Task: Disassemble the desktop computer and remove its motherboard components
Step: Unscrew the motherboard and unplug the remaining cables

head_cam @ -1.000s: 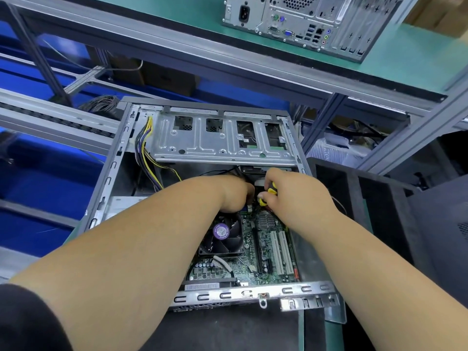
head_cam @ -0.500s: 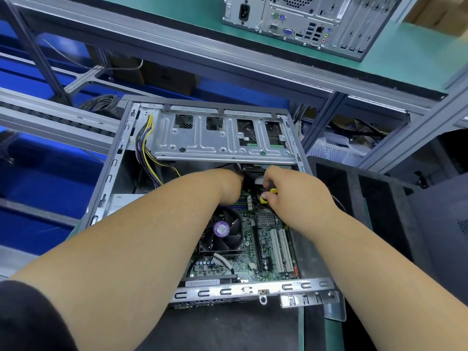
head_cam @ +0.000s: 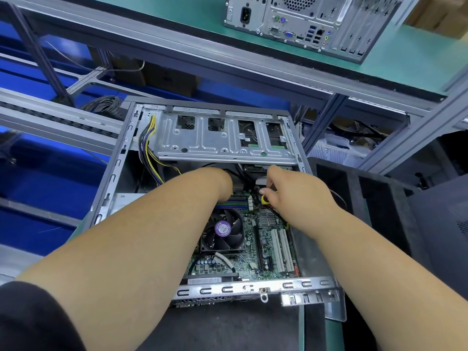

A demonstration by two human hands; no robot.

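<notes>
Bare matt metal computer case (head_cam: 111,178); glossy green motherboard (head_cam: 264,243).

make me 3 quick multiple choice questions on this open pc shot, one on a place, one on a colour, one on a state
1. Where is the CPU fan?
A. on the upper shelf
B. on the motherboard, near the left forearm
C. outside the open case

2. What colour is the fan's hub sticker?
A. purple
B. red
C. green

3. What is the right hand doing?
A. resting flat
B. hanging idle
C. pinching a yellow connector

Answers: 1 B, the fan sits on the board inside the case. 2 A, the round label is purple. 3 C, thumb and finger close on yellow plastic.
</notes>
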